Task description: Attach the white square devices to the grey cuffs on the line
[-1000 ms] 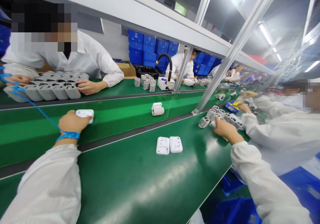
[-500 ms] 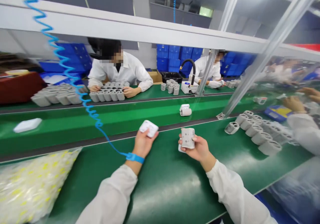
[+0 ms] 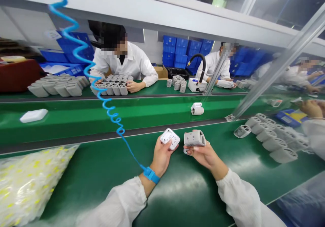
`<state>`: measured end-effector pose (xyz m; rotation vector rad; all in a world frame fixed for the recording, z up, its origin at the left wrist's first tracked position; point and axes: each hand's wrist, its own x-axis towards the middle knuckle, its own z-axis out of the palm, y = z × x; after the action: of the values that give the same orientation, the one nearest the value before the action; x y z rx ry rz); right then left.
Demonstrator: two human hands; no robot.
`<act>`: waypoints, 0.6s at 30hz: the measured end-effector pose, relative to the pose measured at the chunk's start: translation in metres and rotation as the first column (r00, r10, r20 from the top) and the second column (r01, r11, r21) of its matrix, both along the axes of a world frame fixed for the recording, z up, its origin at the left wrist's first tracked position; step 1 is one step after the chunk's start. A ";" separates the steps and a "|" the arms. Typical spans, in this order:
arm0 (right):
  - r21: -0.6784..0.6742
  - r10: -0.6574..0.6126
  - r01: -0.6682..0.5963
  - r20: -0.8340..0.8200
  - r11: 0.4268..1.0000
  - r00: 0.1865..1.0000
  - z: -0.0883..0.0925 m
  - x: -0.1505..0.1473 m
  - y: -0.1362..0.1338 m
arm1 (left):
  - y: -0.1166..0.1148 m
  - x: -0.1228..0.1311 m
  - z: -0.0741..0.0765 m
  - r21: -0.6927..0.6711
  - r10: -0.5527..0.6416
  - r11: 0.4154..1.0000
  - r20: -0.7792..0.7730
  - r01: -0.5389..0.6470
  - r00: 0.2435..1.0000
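Note:
My left hand [image 3: 161, 156], with a blue strap [image 3: 151, 175] round its wrist, is closed on a white rounded plastic casing [image 3: 170, 138] and tilts its detailed face up. Just to the right, my right hand [image 3: 207, 156] grips a rolled grey cuff [image 3: 193, 138], its open end facing right. A small white part [image 3: 187, 151] shows below the cuff by the fingers; most of it is hidden. Casing and cuff are close together but apart, both above the green worktop [image 3: 177, 193].
A bag of white and yellow pieces [image 3: 30, 183] lies left. Several grey cuffs [image 3: 273, 139] stand in rows right. On the green belt [image 3: 142, 112] are a white casing [image 3: 34, 115] and a unit with a cuff [image 3: 197, 110]. A coiled blue cord [image 3: 108, 108] hangs ahead. Co-workers sit opposite.
My hands have come closer together, the left moving right. The cuff has turned from its flat dotted face to show its open end, and the casing has tilted.

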<state>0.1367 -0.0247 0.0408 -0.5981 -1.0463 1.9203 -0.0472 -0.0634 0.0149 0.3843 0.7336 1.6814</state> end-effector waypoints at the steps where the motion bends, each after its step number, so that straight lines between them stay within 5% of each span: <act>1: -0.024 0.021 -0.022 -0.069 0.999 0.997 0.001 0.000 -0.001 | 0.000 0.001 -0.001 0.005 0.000 1.000 -0.009 0.000 1.000; 4: -0.109 0.046 -0.064 -0.158 0.992 0.986 0.004 -0.005 -0.004 | 0.000 0.004 -0.005 0.029 0.023 0.999 -0.074 -0.021 0.997; 11: -0.095 -0.063 0.058 -0.049 0.994 0.997 0.001 -0.012 -0.004 | -0.011 0.010 -0.004 0.151 0.140 0.984 -0.365 -0.090 0.920; 18: -0.117 -0.075 0.078 0.025 0.990 0.997 -0.004 -0.014 -0.005 | -0.016 0.011 0.000 0.144 0.128 0.988 -0.491 -0.065 0.862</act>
<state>0.1230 -0.0301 0.0367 -0.7159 -0.9147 1.9216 -0.0357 -0.0795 0.0148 0.9086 1.0440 1.7426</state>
